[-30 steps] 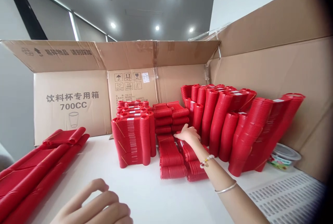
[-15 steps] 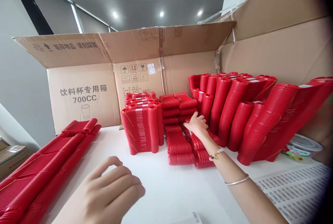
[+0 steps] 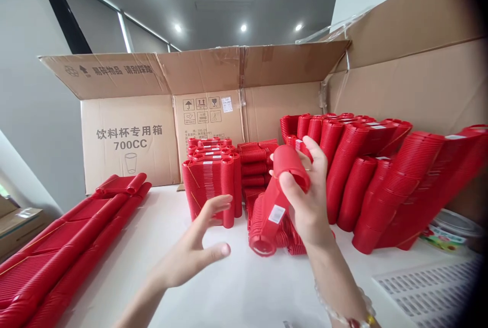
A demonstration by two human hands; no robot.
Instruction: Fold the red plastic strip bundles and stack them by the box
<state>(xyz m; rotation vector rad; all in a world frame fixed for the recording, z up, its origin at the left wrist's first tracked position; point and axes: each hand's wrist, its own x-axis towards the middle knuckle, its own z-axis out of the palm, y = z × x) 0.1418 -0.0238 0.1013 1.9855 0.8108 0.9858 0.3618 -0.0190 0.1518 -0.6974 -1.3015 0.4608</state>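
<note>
1. The right hand [image 3: 311, 206] is clamped on a tilted red plastic double-tube piece [image 3: 292, 159] bearing a white rectangular label [image 3: 276, 214]
2. The left hand [image 3: 190, 254], thumb and fingers apart, hangs left of that piece
3. Upright red ribbed plastic bundles [image 3: 345, 165] stand beyond and right of the right hand
4. The smooth white bench [image 3: 244, 295] lies below both hands

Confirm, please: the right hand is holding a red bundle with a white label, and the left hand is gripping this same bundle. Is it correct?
Not quite: the head view shows the left hand open and apart from the red bundle. The right hand is indeed holding that bundle, with its white label.
</note>
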